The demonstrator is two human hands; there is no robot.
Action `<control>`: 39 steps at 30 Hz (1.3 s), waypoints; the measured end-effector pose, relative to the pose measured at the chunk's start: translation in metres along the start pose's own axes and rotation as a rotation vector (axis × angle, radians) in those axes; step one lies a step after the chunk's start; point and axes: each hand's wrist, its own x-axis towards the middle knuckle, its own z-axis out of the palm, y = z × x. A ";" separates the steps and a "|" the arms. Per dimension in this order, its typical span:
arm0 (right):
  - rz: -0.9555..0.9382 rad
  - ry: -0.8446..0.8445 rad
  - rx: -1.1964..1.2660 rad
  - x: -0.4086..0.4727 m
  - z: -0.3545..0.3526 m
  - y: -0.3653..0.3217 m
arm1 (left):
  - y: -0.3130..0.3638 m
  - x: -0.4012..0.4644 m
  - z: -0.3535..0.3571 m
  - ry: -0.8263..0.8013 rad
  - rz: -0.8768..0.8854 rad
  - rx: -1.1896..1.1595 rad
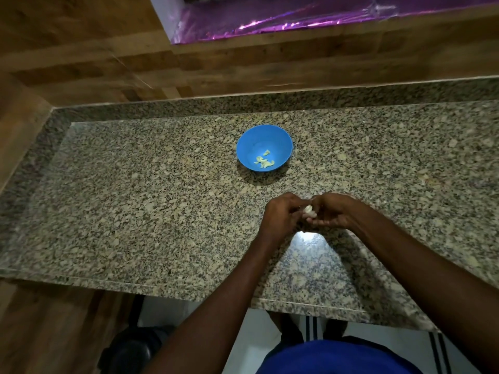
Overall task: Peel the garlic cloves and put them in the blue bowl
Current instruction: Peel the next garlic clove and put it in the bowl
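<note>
— So, from the head view, what lay on the speckled granite counter (135, 198)?

— A round blue bowl (264, 147), smooth, plastic-looking, with a few pale, curved peeled cloves (265, 161) lying in its bottom.

— And the hands?

— Both were on the near side of the bowl, pressed close together. The left hand (280, 218) and the right hand (333, 211) each had fingers curled round a small whitish garlic piece (308, 211) pinched between them, held above the counter.

— Anything beyond the bowl?

— A wood-grain wall (81, 49) behind it, and higher up a crinkled, shiny purple foil sheet (270, 20).

— Any writing?

— None was readable. Nearer than the bowl, below the counter's edge, were blue cloth (337, 357) and white fabric with dark stripes (312, 327).
</note>
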 end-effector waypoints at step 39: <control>-0.512 0.167 -0.069 -0.035 -0.026 0.034 | 0.032 -0.003 0.013 -0.014 -0.670 -0.622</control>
